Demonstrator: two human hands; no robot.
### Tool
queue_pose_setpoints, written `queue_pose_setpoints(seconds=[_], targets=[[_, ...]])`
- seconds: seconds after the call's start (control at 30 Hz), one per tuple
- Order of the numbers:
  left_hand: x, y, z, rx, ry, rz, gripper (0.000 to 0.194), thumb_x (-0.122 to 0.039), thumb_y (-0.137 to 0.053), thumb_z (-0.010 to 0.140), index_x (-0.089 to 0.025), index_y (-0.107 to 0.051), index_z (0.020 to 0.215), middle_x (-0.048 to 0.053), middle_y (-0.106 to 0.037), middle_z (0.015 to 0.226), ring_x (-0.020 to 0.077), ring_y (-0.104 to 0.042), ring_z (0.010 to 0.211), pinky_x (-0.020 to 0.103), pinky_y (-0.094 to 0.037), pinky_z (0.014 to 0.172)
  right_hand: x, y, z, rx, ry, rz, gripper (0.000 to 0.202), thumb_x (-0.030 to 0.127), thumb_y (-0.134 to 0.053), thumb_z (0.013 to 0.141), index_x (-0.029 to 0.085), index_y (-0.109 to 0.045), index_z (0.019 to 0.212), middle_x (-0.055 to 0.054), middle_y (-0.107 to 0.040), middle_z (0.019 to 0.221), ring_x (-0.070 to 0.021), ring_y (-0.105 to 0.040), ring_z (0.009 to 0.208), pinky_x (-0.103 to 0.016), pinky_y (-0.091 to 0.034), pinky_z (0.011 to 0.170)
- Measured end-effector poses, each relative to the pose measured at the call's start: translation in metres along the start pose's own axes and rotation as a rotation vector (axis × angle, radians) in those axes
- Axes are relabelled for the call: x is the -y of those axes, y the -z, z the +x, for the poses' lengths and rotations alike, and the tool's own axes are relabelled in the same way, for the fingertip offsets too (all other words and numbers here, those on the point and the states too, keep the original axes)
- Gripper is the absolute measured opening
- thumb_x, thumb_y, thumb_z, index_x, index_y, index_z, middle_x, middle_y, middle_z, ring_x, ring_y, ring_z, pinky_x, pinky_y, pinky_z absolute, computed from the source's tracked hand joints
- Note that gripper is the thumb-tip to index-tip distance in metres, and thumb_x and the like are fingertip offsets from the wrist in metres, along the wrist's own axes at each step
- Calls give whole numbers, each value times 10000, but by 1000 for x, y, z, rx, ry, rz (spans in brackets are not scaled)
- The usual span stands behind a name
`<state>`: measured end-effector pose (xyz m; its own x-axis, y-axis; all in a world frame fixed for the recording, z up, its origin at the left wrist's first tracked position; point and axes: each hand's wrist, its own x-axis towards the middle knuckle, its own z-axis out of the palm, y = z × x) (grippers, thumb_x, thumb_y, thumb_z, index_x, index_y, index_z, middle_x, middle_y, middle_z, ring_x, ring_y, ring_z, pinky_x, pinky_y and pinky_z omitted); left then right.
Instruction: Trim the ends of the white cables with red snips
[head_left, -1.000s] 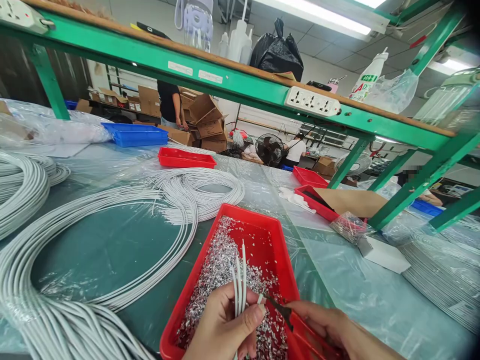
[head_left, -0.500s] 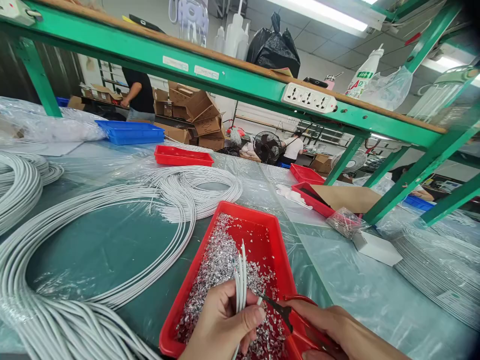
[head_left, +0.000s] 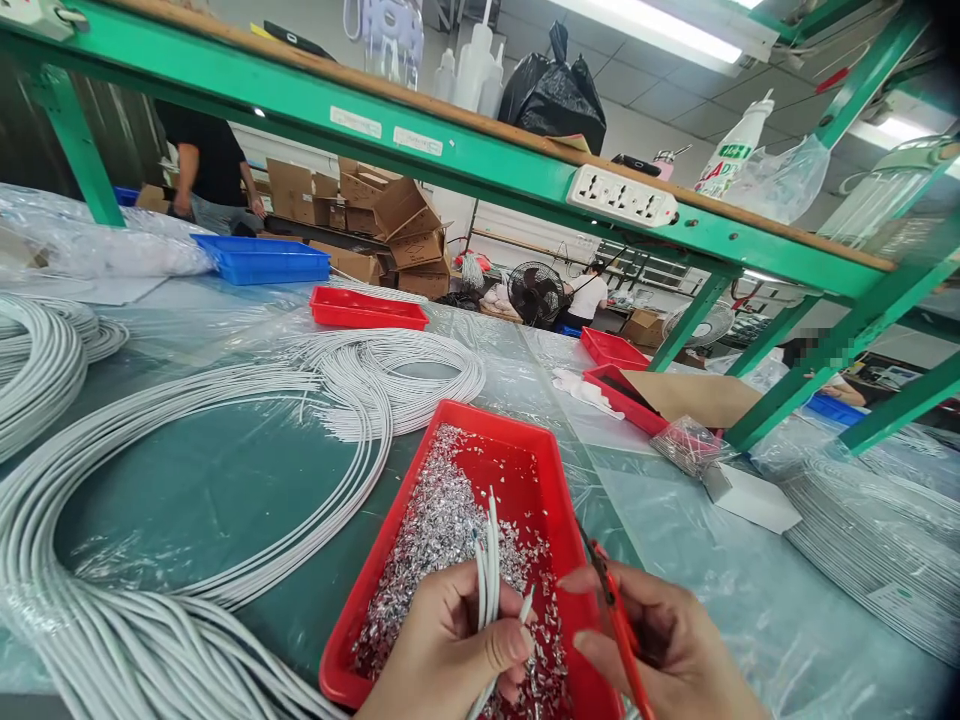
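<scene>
Several white cables (head_left: 491, 560) stand in my left hand (head_left: 457, 640), pinched between thumb and fingers with their ends pointing up. One cable end leans apart to the right, by the thumb tip. My right hand (head_left: 667, 640) holds a pair of red-handled scissors (head_left: 621, 630), their dark blades pointing up and away from the cables. The thumb and index finger of that hand are spread, while the handles rest in the palm. Beneath both hands lies a red tray (head_left: 566, 500) strewn with small silvery scraps (head_left: 427, 530), heaped mostly along its left side.
Coils of white cable (head_left: 187, 400) cover the table on the left. A blue tray (head_left: 262, 260) and a red tray (head_left: 367, 308) sit farther back. A green shelf frame (head_left: 480, 160) with a power strip (head_left: 622, 195) crosses above. Two people work in the background.
My right hand has drawn back to the right, taking the scissors off the cable end and turning the blades upward. My left hand keeps its hold. A background person has shifted left.
</scene>
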<state>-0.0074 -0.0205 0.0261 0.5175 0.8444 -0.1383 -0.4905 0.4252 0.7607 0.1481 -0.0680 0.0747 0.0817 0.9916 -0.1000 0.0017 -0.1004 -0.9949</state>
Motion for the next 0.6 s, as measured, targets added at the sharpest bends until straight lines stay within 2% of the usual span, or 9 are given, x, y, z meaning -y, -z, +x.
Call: queue_pose_setpoints(seconds=[0.1, 0.17, 0.33, 0.47, 0.6], targets=[[2, -3, -1, -52, -71, 135, 399, -425, -863, 486, -138, -622, 621, -44, -543, 494, 68, -470, 439, 185, -408, 448, -9, -20, 4, -126, 88, -25, 224, 278, -843, 527, 187, -673, 642, 84, -422, 457, -84, -376, 437, -208, -367, 476], [4, -2, -1, -64, -139, 214, 347, -411, -845, 534, -152, -630, 617, -34, -546, 515, 75, -456, 463, 196, -389, 481, -15, -27, 5, -200, 154, -128, 227, 316, -808, 564, 162, -646, 602, 75, -396, 463, -87, -302, 451, -216, -285, 458], [7, 3, 0, -94, -368, 432, 171, -316, -762, 663, -197, -648, 616, 12, -599, 604, 160, -532, 562, 272, -411, 571, -17, -28, 3, -239, 187, -236, 260, 345, -781, 595, 149, -615, 556, 66, -362, 466, -98, -289, 457, -235, -215, 457], [8, 0, -2, -204, -578, 670, 122, -208, -736, 674, -215, -653, 584, 7, -598, 572, 167, -525, 545, 268, -389, 550, -15, -28, 0, -240, 215, -282, 269, 333, -779, 600, 157, -590, 526, 86, -276, 467, -88, -226, 452, -246, -167, 448], [7, -3, -4, -274, -646, 737, 147, -166, -701, 686, -216, -639, 562, 7, -598, 561, 158, -519, 533, 256, -384, 536, -19, -32, -4, -257, 197, -308, 298, 394, -719, 665, 160, -573, 552, 68, -313, 487, -97, -250, 459, -251, -191, 439]])
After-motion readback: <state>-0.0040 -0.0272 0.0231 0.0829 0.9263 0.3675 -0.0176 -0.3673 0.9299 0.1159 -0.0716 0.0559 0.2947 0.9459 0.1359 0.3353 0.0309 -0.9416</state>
